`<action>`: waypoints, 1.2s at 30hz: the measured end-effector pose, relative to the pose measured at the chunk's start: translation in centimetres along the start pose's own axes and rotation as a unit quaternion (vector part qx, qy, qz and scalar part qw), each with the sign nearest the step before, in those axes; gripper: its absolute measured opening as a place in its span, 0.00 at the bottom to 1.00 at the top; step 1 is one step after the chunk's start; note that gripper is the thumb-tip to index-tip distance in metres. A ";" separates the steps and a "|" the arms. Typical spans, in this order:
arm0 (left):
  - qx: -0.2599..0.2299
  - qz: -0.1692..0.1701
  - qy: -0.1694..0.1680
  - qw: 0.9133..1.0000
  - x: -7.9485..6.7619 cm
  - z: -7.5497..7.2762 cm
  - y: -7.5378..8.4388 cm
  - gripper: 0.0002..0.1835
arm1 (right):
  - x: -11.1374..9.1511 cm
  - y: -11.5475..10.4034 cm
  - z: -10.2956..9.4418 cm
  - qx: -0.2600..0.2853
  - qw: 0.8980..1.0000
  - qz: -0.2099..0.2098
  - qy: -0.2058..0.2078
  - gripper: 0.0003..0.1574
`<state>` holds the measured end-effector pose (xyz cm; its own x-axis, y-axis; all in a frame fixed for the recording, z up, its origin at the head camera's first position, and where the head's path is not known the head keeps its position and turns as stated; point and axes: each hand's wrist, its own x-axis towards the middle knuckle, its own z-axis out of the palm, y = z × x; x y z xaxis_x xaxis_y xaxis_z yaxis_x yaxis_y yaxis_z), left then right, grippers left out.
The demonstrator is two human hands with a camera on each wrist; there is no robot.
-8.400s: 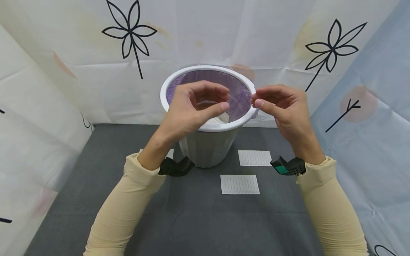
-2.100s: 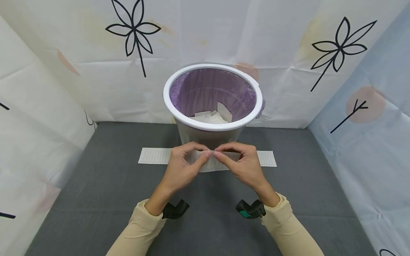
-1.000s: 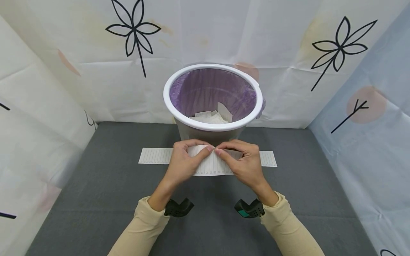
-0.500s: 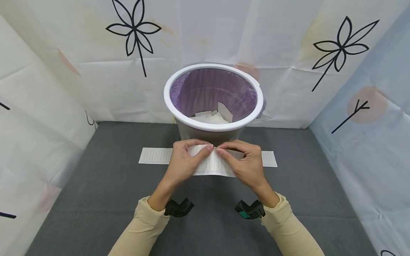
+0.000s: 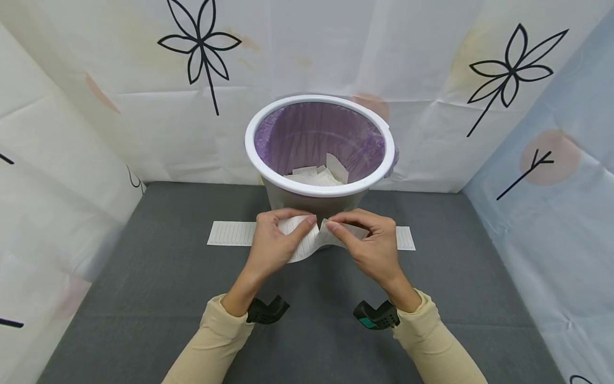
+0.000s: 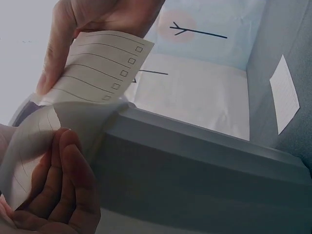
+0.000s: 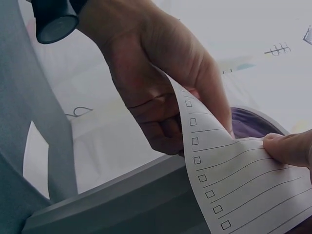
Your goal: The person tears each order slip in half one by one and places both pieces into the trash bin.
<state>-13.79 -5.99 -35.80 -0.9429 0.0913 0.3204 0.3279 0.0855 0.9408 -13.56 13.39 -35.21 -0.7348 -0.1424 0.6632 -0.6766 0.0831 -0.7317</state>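
A white lined sheet of paper [image 5: 302,249] with small checkboxes spans both hands just in front of the bin. My left hand [image 5: 272,240] pinches its left part between thumb and fingers. My right hand [image 5: 376,244] pinches the right part the same way. Between the two thumbs the top edge has a V-shaped split, and the paper below it is joined and bent. In the right wrist view the checkbox side of the sheet [image 7: 219,165] curves from one hand to the other. The left wrist view shows the part in my right hand [image 6: 105,66] tilted above my left fingers [image 6: 78,170].
Behind the hands stands a bin [image 5: 316,190] with a white rim and a purple liner [image 5: 321,128]. Paper pieces [image 5: 314,177] lie inside it. One lined sheet [image 5: 232,233] lies left on the grey table [image 5: 307,341], another [image 5: 406,238] right. Patterned fabric walls [image 5: 120,133] enclose the table.
Both hands came down from above the bin, and the front sheet left the table. In the last half second the held sheet's top edge has parted and my right hand has shifted slightly right.
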 end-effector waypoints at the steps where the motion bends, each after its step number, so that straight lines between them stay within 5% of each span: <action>1: 0.002 0.001 0.003 1.000 0.0 0.0 0.0 0.05 | 0.0 -0.1 0.0 -0.001 1.000 -0.001 0.002 0.04; 12: 0.013 0.002 0.038 0.999 0.1 -0.3 -0.3 0.05 | 0.3 -1.2 -0.5 0.001 1.000 -0.009 0.024 0.12; 22: 0.018 -0.005 0.067 0.998 0.1 -1.0 -0.3 0.04 | 0.6 -2.5 -1.1 0.041 0.998 -0.037 0.040 0.03; 36: 0.004 0.040 0.067 0.997 -0.6 -2.1 1.2 0.04 | 0.8 -3.4 -2.6 0.022 0.997 -0.054 0.056 0.08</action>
<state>-12.97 -8.05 -34.63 -0.9129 -0.0348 0.4067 0.4023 0.0920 0.9109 -11.99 15.58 -31.80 -0.6601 -0.0371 0.7502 -0.7511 0.0298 -0.6595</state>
